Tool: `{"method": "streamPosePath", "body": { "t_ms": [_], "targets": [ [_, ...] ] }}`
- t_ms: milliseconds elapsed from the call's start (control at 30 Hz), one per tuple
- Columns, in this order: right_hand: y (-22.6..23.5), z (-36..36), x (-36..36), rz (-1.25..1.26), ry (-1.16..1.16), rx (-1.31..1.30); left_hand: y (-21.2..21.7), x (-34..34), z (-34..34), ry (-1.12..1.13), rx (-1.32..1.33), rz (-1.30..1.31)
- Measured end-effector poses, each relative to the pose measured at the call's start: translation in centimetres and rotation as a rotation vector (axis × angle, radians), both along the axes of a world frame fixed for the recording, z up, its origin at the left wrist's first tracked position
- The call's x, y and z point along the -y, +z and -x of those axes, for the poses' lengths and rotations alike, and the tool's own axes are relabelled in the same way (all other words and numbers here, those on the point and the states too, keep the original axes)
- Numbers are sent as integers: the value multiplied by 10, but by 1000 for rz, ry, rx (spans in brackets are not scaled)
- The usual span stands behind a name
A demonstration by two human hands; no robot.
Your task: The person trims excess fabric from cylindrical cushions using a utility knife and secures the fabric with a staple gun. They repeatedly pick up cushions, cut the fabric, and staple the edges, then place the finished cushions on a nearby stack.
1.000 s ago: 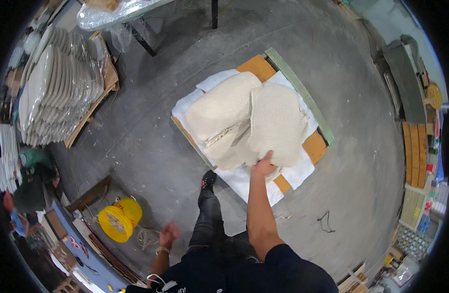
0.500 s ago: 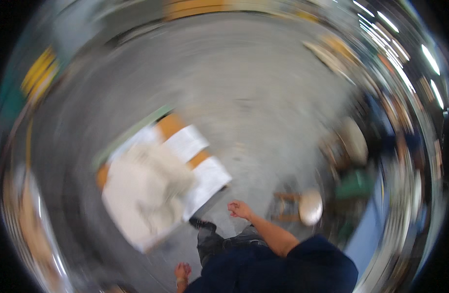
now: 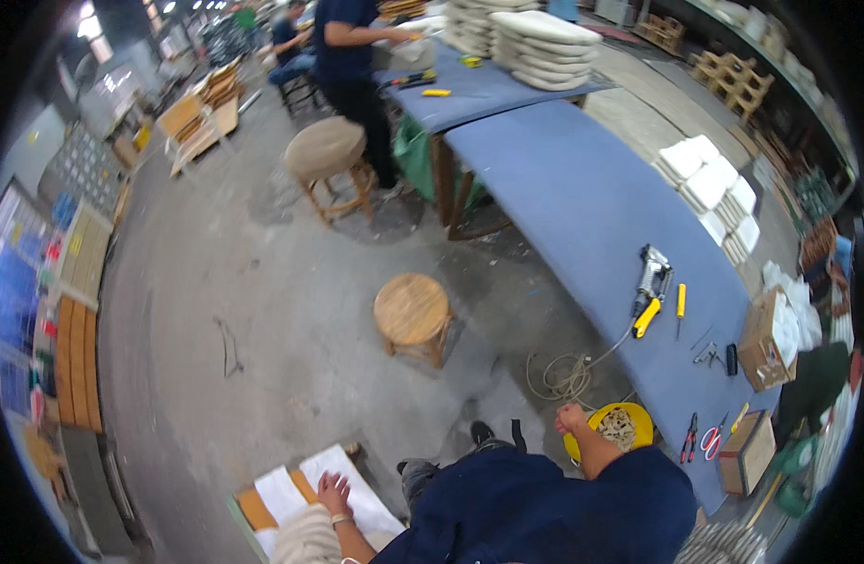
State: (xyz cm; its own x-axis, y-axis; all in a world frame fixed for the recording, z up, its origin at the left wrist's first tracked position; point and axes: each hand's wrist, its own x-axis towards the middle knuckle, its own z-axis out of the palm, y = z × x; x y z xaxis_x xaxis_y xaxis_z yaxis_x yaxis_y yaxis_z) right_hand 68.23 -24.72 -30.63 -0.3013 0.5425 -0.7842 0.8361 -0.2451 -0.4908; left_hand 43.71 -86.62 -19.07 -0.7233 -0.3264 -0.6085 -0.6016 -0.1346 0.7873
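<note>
My left hand (image 3: pixel 335 494) is empty, its fingers slightly apart, over a low pallet covered in white sheets (image 3: pixel 282 491) and brown board. Beside that wrist lies a pile of beige padded pieces (image 3: pixel 310 538). My right hand (image 3: pixel 571 419) is curled closed beside a yellow bucket (image 3: pixel 644 425) of small pale pieces, with nothing visible in it. To the right, a blue-topped worktable (image 3: pixel 564 179) bears an air staple gun (image 3: pixel 651 282) with a yellow handle, a yellow screwdriver (image 3: pixel 681 303), red-handled scissors (image 3: pixel 710 440) and pliers (image 3: pixel 690 438).
A round wooden stool (image 3: pixel 411 308) stands ahead of me, with a padded stool (image 3: pixel 326 150) beyond. A co-worker (image 3: pixel 349 75) stands at the far table near stacked cushions (image 3: pixel 545 49). A coiled hose (image 3: pixel 565 378) lies on the floor. Cardboard boxes (image 3: pixel 767 340) sit on the table.
My view has swung right, from the pallet and open floor to the worktable and stools. The pallet now sits at the lower edge. Both hands remain empty-looking.
</note>
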Motion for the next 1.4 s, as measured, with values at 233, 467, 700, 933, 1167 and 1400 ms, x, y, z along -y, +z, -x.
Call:
{"method": "streamPosePath", "body": {
  "t_ms": [233,467,700,933,1167,1400],
  "targets": [
    [-19,8,7,44,-267,-75,11,-334,107,-1047,-3,-195],
    [137,158,-6,-12,-459,-785,-55,-456,209,-1759,-144,-44],
    [182,147,-237,-1273,-464,-73,50,-630,245,-1470,87,-308],
    [125,91,-320,-1443,-163,457,16,-720,262,-1626,49,48],
    [135,-14,-334,-1232,222,677,10,-750,314,-1513,16,172],
    [144,19,-426,-1228,-460,949,44,-843,403,-1514,-282,218]
  ]
}}
